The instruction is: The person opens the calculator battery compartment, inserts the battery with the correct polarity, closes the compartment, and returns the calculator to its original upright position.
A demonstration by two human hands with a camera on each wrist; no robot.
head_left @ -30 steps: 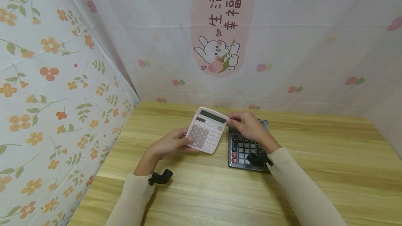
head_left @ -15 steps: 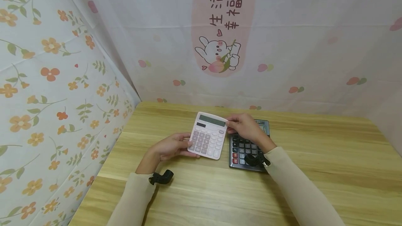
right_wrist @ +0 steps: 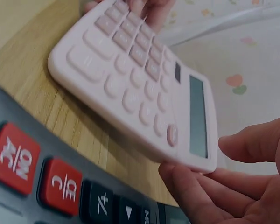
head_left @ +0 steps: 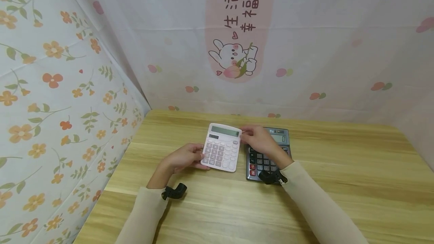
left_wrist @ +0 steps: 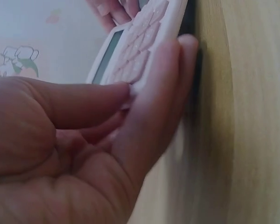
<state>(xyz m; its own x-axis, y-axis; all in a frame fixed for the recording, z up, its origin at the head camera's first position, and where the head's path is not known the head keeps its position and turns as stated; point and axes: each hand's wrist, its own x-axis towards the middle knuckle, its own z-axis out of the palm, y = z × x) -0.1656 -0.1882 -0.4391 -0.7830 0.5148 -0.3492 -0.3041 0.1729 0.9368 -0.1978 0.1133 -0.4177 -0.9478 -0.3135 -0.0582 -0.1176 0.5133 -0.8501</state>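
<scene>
A pale pink calculator (head_left: pixel 222 148) is held between both hands, its keys and display facing up, close over the wooden table. My left hand (head_left: pixel 184 158) pinches its lower left edge, thumb on the front and fingers underneath, as the left wrist view shows. At the upper right corner is my right hand (head_left: pixel 257 138), with fingers (right_wrist: pixel 191 186) under the corner and thumb right at the top edge. A dark grey calculator (head_left: pixel 252 175) with red and black keys lies on the table under the right hand and wrist, which hide part of it. Its display reads 0.
The wooden table (head_left: pixel 217 214) extends to both sides and toward the front. Behind it hangs a white curtain (head_left: pixel 305 48) with a rabbit print, and a flowered cloth (head_left: pixel 68 123) covers the left side. Black wrist cameras (head_left: pixel 175 191) sit on both sleeves.
The pink calculator has come down toward the table, turned straighter and shifted slightly left. Both hands moved with it, and more of the dark calculator's display shows.
</scene>
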